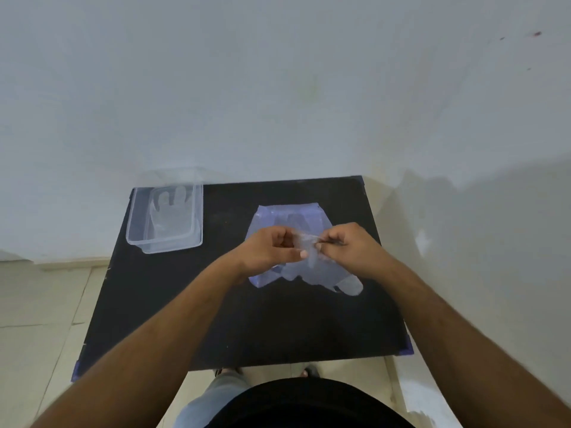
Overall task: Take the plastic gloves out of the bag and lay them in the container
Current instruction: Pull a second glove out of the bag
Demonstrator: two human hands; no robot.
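A bluish plastic bag (292,216) lies flat on the black table (241,319), right of centre. Above it my left hand (268,250) and my right hand (349,250) pinch the same thin clear plastic glove (309,267) by its cuff. The glove hangs down over the bag's near edge, with its fingertips touching the table at the lower right. A clear rectangular container (136,217) stands at the table's far left corner, and one clear glove (170,211) lies flat inside it.
A pale wall rises directly behind the table. Tiled floor shows to the left and in front. My legs and feet are below the table's near edge.
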